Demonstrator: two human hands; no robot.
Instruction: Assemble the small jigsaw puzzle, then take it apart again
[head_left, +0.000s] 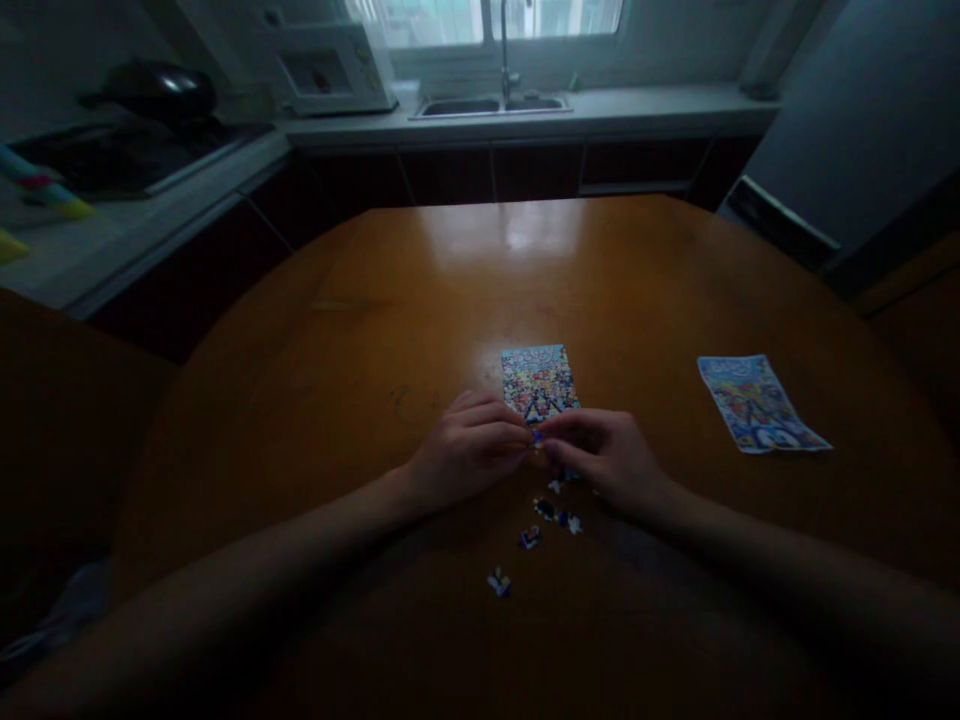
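Brown wood (375, 330) below, pinching a violet puzzle piece (537, 437) with the right hand (615, 458), beside the left hand (469, 445), of uncertain grip, by the part-hidden puzzle (538, 380); apparently fitting it, next calling for alignment

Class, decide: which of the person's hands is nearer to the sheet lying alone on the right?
Right. The right hand is to the left of the sheet, not touching it; the left hand is farther left.

Open tabletop (525, 280) beyond puzzle (540, 378), loose pieces (530, 538) nearside
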